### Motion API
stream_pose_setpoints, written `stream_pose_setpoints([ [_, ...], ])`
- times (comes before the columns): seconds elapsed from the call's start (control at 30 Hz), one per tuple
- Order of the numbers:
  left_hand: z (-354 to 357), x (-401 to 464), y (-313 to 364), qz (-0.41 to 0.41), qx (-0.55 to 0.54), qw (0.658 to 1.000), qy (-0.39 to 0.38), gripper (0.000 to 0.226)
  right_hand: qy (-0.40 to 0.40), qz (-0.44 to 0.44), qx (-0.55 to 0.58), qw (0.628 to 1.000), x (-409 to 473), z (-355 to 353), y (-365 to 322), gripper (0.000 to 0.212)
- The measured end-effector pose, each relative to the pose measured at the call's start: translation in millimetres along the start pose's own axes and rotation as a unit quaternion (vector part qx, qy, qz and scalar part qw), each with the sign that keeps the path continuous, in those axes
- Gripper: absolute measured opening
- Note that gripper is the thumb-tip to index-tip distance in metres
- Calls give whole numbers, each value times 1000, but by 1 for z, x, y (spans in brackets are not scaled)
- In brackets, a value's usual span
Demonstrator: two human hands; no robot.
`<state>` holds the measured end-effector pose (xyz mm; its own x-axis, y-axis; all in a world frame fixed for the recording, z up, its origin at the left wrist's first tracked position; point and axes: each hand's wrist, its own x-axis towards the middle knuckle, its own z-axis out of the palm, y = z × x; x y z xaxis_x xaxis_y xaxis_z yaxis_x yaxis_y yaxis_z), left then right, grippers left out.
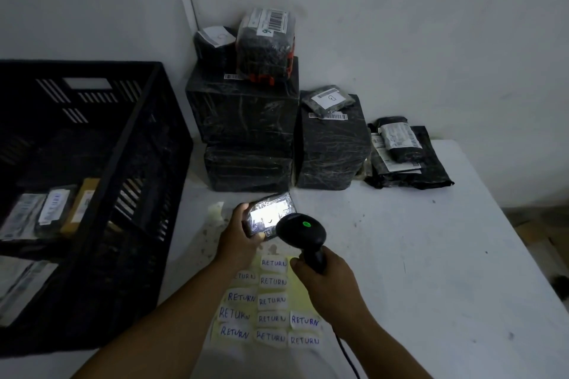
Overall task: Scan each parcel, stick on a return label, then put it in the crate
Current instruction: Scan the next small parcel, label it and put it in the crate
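My left hand (pixel 238 235) grips a small black wrapped parcel (pixel 272 209) and tilts its white label up. The label glows in the scanner's light. My right hand (pixel 323 278) holds the handle of a black barcode scanner (pixel 300 229), whose green light is on; its head points at the parcel from close by. Below my hands lies a yellow sheet of white RETURN labels (pixel 272 300). At the left stands the black plastic crate (pixel 144 163), holding several parcels, one with a RETURN label (pixel 54 204).
Large black wrapped boxes (pixel 243 120) are stacked against the back wall, with small parcels (pixel 266 40) on top. Another box (pixel 332 151) stands to their right, then flat black mailer bags (pixel 400 157). The white table (pixel 431 255) ends at the right; the scanner cable (pixel 346 354) trails toward me.
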<state>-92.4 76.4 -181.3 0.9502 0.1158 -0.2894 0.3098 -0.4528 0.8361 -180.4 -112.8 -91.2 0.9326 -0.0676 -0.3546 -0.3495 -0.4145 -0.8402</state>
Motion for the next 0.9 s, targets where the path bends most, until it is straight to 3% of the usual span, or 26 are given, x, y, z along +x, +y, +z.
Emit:
stream_pose_setpoints([
  [0.5,-1,2,2,-4,-11,1000,6,68,15,-4,1,1000,5,0,10,26],
  [0.73,-5,13,2,-41,-16,999,0,67,147,49,-47,987,35,-16,54,29],
  [0.9,-5,17,0,-52,5,999,7,68,195,83,-109,971,64,-31,80,24],
])
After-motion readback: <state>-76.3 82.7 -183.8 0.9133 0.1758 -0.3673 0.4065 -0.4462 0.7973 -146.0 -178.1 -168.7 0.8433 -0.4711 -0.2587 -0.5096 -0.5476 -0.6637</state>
